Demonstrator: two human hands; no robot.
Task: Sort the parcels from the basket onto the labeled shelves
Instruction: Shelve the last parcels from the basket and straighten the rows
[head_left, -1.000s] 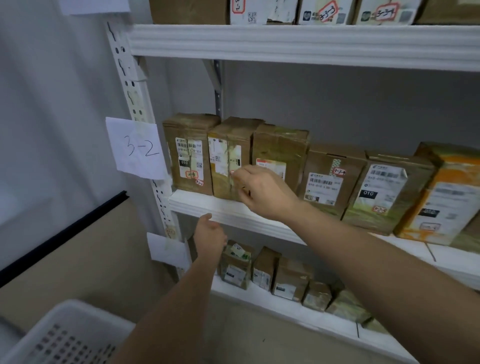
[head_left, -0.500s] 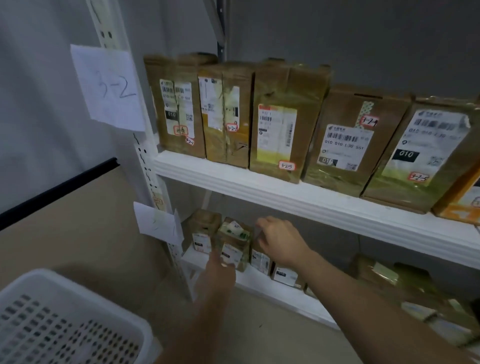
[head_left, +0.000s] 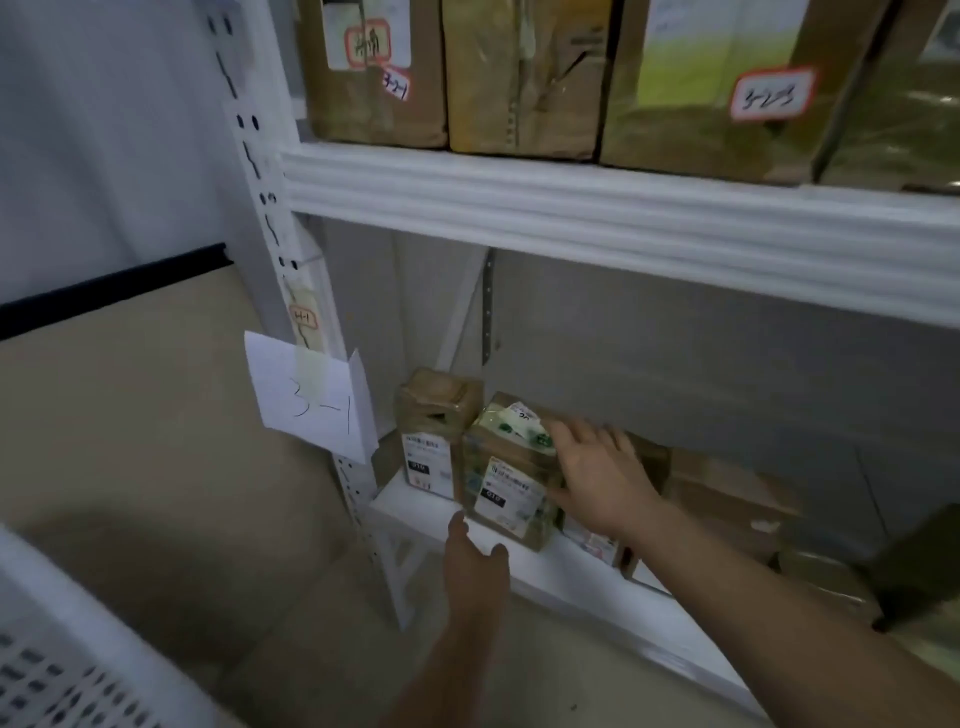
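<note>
The white metal rack (head_left: 597, 208) stood against a pale grey wall, on a dull beige floor (head_left: 130, 441), and everything else lay around it. A paper sign reading 3-1 (head_left: 311, 397) hung taped to the rack's punched front upright, level with the lowest shelf (head_left: 566, 577). On that shelf, nearest the upright, a small brown box (head_left: 434, 431) stood upright with a white address label on its face. Just beside it stood a taped brown parcel (head_left: 506, 480), also labelled (its top wrapped in something green and white, too blurred to read). The right hand (head_left: 597, 478) lay against this parcel's right side and top, fingers fairly straight and spread, touching rather than clearly gripping. The left hand (head_left: 475, 558) hovered at the shelf's front edge just below the parcel, fingers loose and apart, holding nothing. More brown boxes stood in shadow further along the shelf. On the shelf above stood a row of larger cartons (head_left: 524, 78), with handwritten stickers on two of them. A white slotted basket (head_left: 78, 665) sat on the floor, out from the rack's foot.
</note>
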